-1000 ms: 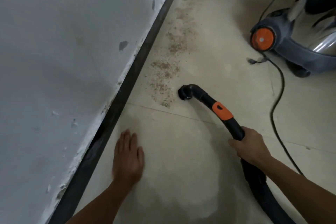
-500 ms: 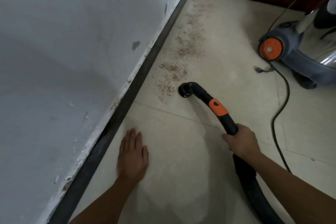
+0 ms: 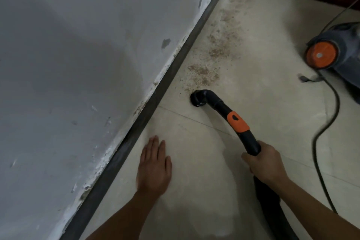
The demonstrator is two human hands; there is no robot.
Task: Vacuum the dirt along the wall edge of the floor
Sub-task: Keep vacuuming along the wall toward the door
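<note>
Nozzle (image 3: 197,99) parked at near end of dirt (image 3: 202,73).
Dirt is strung ahead along the skirting (image 3: 152,103); hose (image 3: 220,106) is gripped by the right hand (image 3: 263,163), fingers curled round it; left hand (image 3: 153,169) is laid flat on the floor (image 3: 198,161), fingers straight.

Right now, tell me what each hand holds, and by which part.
The right hand grips the vacuum hose on its black tube, just behind the orange band. The left hand holds nothing; it rests flat on the floor.
</note>
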